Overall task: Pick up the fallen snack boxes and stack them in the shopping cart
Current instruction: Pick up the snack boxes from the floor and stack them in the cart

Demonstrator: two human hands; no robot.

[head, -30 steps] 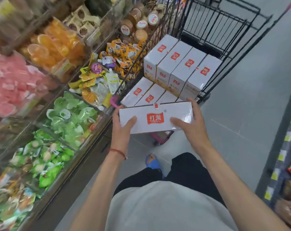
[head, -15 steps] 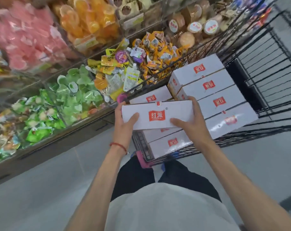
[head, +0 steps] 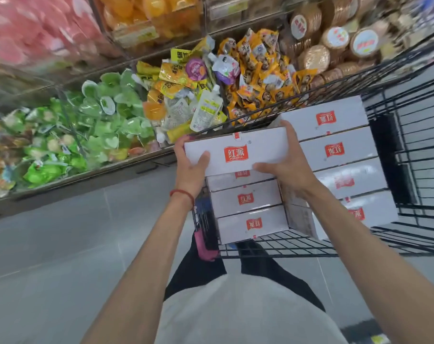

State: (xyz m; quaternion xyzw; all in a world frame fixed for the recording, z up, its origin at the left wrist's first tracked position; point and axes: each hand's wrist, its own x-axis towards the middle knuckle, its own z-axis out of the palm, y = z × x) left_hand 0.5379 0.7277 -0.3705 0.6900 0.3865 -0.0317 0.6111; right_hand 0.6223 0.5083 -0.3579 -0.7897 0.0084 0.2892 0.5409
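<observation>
The left hand (head: 189,167) and right hand (head: 289,165) carry the white snack box (head: 235,151) forward: it now hangs over the near boxes (head: 245,199) in the shopping cart (head: 384,157).

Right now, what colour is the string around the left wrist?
The string is red; head view.

Grey tile floor (head: 61,256) is running alongside clear-walled bins (head: 86,175) that are overflowing with pink, orange, green and yellow snack packets (head: 106,115).

The taller box stack (head: 340,150) and cart wall (head: 419,153) hem the lower row (head: 245,199), open above.
</observation>
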